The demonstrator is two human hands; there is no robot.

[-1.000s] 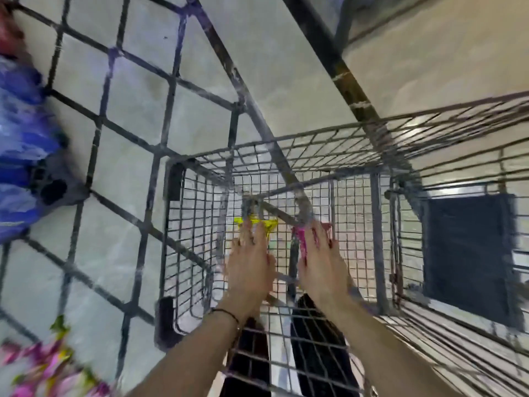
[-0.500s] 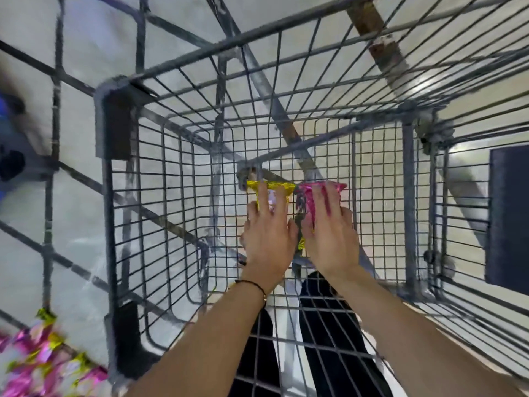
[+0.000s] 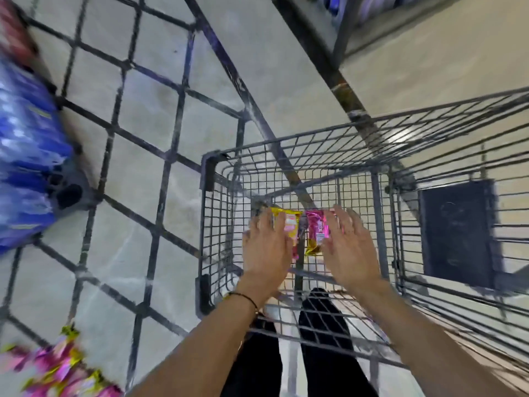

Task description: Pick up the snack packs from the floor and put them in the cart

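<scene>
I look down into a grey wire cart (image 3: 209,179). Two snack packs lie side by side on its wire floor: a yellow-topped pack (image 3: 290,224) on the left and a pink pack (image 3: 315,230) on the right. My left hand (image 3: 266,247) hovers over the left edge of the yellow-topped pack, fingers spread. To the right of the pink pack, my right hand (image 3: 350,247) is likewise spread. Neither hand grips a pack.
Several pink and yellow snack packs (image 3: 57,368) lie on the floor at the lower left. Blue packages (image 3: 25,156) fill a rack at the far left. A dark panel (image 3: 458,230) hangs on the cart's right side. My dark-trousered legs (image 3: 320,353) show through the cart's mesh.
Both hands held the packs low inside the cart a moment ago. Now the fingers have opened and drawn apart, and the two packs rest on the cart's floor between them.
</scene>
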